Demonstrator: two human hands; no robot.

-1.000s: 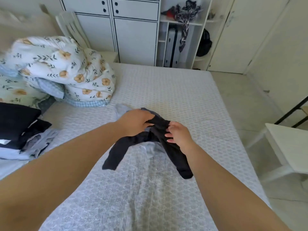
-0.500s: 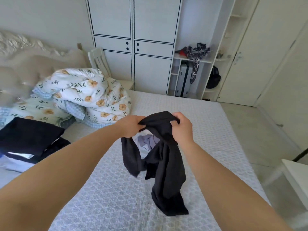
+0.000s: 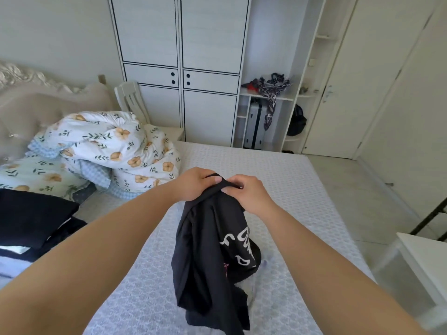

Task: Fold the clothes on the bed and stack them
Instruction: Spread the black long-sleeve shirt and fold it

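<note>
Above the middle of the bed (image 3: pixel 302 180), the left hand (image 3: pixel 193 184) and right hand (image 3: pixel 246 192) pinch the top edge of a limp, light black garment (image 3: pixel 208 250), best taken by its shoulders.

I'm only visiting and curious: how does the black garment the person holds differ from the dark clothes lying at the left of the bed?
The black garment hangs bunched from the left hand and right hand, while the dark clothes lie flat on the bed. The held garment shows white lettering; the top of the dark clothes looks plain. The held one is a single piece; the others form a layered stack. Both are dark fabric.
</note>
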